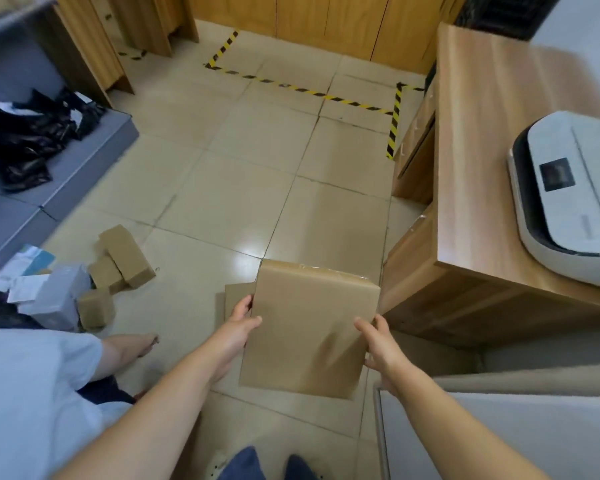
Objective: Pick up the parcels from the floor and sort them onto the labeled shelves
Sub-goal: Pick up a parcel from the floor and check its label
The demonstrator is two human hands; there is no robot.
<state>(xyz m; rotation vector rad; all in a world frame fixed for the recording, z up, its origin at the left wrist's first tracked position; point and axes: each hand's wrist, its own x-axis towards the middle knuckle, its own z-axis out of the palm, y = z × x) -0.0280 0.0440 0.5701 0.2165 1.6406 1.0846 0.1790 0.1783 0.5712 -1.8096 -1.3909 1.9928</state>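
I hold a large brown cardboard parcel [309, 327] above the tiled floor, its top face towards me. My left hand [241, 323] grips its left edge and my right hand [378, 344] grips its right edge. A second flat cardboard piece [236, 299] shows behind its left side. Several small brown boxes [125, 258] lie on the floor to the left, next to white and grey parcels [52, 296]. Black plastic mailer bags [28, 140] are heaped on a grey mat at the far left.
A wooden desk [492, 168] with a white printer [575, 195] stands at the right. Wooden cabinets [309, 15] line the back, with yellow-black tape [326, 95] on the floor. Another person in a light shirt [32, 393] crouches at the lower left. A white surface [499, 438] is at the bottom right.
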